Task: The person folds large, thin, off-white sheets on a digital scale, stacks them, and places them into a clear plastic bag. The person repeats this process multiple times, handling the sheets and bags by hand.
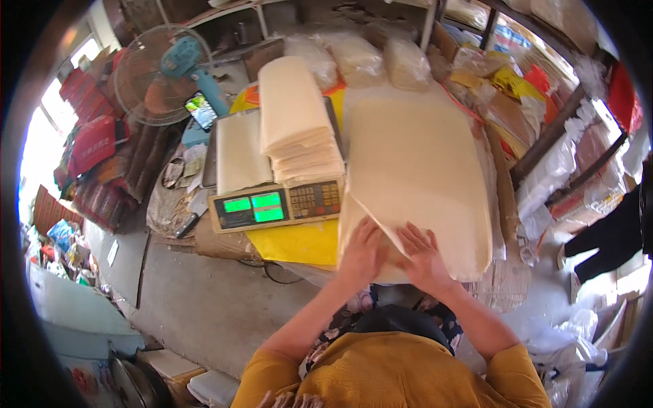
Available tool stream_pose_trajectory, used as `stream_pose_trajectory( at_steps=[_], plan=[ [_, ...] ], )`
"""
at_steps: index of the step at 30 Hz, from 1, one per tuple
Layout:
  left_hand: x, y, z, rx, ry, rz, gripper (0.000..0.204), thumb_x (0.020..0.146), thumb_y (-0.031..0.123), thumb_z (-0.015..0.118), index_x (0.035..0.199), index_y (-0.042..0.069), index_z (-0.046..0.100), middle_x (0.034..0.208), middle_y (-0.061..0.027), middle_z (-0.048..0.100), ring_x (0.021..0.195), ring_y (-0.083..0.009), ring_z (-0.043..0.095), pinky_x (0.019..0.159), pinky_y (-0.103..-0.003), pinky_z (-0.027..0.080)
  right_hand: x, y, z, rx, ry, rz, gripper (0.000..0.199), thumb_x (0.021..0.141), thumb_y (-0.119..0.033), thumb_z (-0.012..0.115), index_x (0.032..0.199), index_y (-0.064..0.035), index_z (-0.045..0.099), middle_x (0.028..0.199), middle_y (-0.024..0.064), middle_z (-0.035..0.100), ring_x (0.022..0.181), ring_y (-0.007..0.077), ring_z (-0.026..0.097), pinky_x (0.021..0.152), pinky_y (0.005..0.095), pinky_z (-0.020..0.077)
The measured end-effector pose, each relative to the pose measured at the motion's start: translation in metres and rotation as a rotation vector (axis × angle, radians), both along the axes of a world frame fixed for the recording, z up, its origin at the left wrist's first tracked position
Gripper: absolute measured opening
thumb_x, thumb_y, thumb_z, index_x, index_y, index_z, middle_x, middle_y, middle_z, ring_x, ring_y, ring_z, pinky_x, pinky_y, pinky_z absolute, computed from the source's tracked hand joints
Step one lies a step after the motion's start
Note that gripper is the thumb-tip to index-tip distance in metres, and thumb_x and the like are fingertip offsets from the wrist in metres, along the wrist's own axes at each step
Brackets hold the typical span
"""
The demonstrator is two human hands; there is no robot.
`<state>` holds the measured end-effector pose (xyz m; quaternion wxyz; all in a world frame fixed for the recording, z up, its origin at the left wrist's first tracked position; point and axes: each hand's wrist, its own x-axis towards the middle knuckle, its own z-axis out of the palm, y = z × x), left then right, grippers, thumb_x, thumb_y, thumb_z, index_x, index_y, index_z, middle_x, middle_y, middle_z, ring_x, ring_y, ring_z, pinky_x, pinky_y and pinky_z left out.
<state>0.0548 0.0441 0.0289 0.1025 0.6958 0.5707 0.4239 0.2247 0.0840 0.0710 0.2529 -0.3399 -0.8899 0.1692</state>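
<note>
A wide stack of thin cream sheets (418, 156) lies in front of me on the table. The near left part of its top sheet is raised in a slanting fold. My right hand (422, 258) grips the sheet at this fold, fingers over the top. My left hand (364, 251) is at the near left edge, its fingertips closed at the raised sheet; its thumb is hard to see. Left of the stack is a weighing scale (279, 206) with green lit displays. Folded cream sheets (292, 109) are piled on its platform beside a flatter bundle (241, 153).
A fan (160, 75) and a phone (201, 111) stand beyond the scale at left. Wrapped bundles (357, 58) line the table's far side. A dark-handled knife (187, 226) lies left of the scale. Plastic-wrapped goods (558, 170) fill racks at right; another person's dark-clothed legs (605, 231) show there.
</note>
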Motion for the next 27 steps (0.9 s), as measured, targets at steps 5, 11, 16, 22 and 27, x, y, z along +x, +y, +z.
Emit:
stream_pose_trajectory(
  at_steps=[5,11,16,22,27],
  plan=[
    [0.015,0.004,-0.005,0.027,0.268,0.137,0.062,0.083,0.026,0.057,0.134,-0.002,0.034,0.142,-0.0229,0.025,0.132,-0.04,0.024,0.106,-0.049,0.024,0.042,0.074,0.007,-0.108,-0.046,-0.224,0.026,0.085,-0.021,0.061,0.103,-0.0029,0.064,0.096,0.0179,0.063,0.083,0.0271,0.063,0.071,0.0348,0.048],
    [0.016,0.004,-0.005,-0.04,0.358,0.17,0.063,0.087,0.037,0.05,0.135,0.0,0.034,0.143,-0.0216,0.026,0.132,-0.0399,0.025,0.107,-0.05,0.022,0.05,0.107,0.171,0.195,0.262,-0.423,0.031,0.086,-0.027,0.061,0.095,0.0026,0.063,0.066,0.0212,0.054,0.053,0.0194,0.048,0.053,0.0338,0.0406],
    [0.016,0.005,-0.005,-0.036,0.334,0.168,0.063,0.088,0.038,0.049,0.135,0.0,0.034,0.143,-0.0215,0.027,0.132,-0.0405,0.025,0.107,-0.049,0.022,0.054,0.049,0.158,0.476,0.05,-0.186,0.044,0.071,0.014,0.042,0.108,-0.001,0.06,0.098,0.0207,0.062,0.089,0.0351,0.062,0.077,0.0389,0.0497],
    [0.017,0.003,-0.006,-0.091,0.317,0.166,0.064,0.086,0.037,0.051,0.134,-0.002,0.035,0.143,-0.0216,0.027,0.133,-0.039,0.024,0.108,-0.048,0.02,0.061,-0.009,0.159,0.357,0.028,-0.216,0.042,0.068,0.007,0.045,0.105,-0.0035,0.061,0.097,0.0153,0.064,0.084,0.0329,0.063,0.075,0.0366,0.0516],
    [0.017,0.007,-0.007,0.094,-0.33,0.15,0.058,0.075,0.01,0.059,0.128,-0.003,0.041,0.14,-0.022,0.031,0.133,-0.0384,0.025,0.109,-0.048,0.02,0.071,-0.022,0.075,0.253,-0.268,0.064,0.045,0.072,-0.005,0.052,0.116,-0.0074,0.055,0.114,0.0116,0.055,0.104,0.0292,0.056,0.091,0.0442,0.0418]
  ],
)
